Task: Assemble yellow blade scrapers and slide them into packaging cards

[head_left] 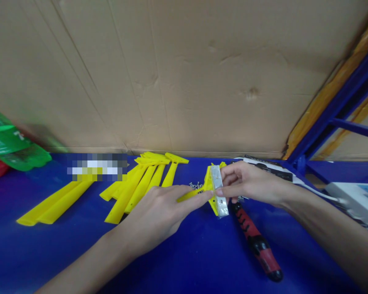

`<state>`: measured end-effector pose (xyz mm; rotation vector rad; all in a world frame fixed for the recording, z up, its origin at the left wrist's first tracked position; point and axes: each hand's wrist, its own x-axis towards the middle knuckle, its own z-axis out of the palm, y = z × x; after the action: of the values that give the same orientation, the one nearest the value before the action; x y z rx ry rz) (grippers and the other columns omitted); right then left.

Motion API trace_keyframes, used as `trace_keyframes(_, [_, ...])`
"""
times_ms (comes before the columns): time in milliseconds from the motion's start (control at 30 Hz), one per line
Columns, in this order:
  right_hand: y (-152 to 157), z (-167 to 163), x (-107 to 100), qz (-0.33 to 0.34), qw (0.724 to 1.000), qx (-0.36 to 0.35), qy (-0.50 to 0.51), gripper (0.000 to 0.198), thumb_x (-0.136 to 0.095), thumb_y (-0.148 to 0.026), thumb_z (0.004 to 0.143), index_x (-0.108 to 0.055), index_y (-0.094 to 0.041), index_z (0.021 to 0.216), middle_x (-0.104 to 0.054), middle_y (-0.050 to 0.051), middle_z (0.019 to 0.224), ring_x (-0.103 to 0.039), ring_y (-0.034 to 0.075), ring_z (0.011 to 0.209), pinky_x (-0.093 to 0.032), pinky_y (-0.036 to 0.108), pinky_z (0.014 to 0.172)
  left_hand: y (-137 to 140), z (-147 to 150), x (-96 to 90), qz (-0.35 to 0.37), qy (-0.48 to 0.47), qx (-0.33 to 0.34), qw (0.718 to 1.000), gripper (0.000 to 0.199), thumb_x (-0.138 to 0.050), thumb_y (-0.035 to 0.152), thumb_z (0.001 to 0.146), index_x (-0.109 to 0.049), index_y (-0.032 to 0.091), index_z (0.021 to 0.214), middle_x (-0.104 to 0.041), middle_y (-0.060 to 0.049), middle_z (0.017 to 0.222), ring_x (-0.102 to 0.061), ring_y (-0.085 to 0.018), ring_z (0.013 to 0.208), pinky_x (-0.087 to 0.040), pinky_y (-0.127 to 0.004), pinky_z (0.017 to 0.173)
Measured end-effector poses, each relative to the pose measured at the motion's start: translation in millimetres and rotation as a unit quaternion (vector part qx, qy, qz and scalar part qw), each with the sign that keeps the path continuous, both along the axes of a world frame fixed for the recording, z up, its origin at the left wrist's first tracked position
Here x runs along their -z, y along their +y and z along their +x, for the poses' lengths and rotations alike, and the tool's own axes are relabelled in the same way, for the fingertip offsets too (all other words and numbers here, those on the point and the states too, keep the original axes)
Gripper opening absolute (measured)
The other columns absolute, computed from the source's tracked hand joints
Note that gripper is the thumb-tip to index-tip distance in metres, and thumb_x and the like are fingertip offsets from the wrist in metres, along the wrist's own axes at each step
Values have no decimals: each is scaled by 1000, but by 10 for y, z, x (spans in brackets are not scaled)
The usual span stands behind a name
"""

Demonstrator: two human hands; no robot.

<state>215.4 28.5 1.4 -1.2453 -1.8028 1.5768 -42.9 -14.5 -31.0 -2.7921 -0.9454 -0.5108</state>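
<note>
My left hand (168, 208) is closed round the handle of a yellow plastic scraper (208, 183), its index finger reaching to the wide head. A flat silvery blade (218, 192) with a shiny, film-like surface lies along that head. My right hand (247, 181) pinches the blade from the right, thumb in front and the other fingers curled behind. Just beyond the scraper head is a small heap of screws (196, 186). Below my right hand lies a red and black screwdriver (257, 241), its tip end hidden near my fingers.
Several more yellow scrapers (147, 179) lie fanned out on the blue table (187, 261), with others (58, 200) farther left. A green plastic bottle (18, 147) rests at the left edge. At right are a white box (352, 200), a cable and a blue metal frame (334, 106). Cardboard (184, 77) stands behind.
</note>
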Motion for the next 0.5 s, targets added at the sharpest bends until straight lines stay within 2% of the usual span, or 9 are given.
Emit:
trace_keyframes(167, [-10, -7, -20, 1, 1000, -4, -19, 31, -94, -35, 64, -72, -16, 73, -75, 1, 66, -66, 12, 59, -48, 22, 55, -28, 6, -57, 40, 95, 8, 995, 78, -39, -1, 94, -46, 43, 158, -73, -12, 118, -76, -28, 81, -64, -41, 68])
trace_keyframes(500, [6, 12, 33, -9, 1000, -30, 2, 36, -95, -42, 63, -72, -16, 70, -76, 3, 65, -67, 12, 54, -45, 22, 52, -23, 27, -123, 53, 140, 18, 989, 81, -39, -4, 93, -44, 44, 158, -69, -8, 113, -73, -23, 80, -64, -37, 67])
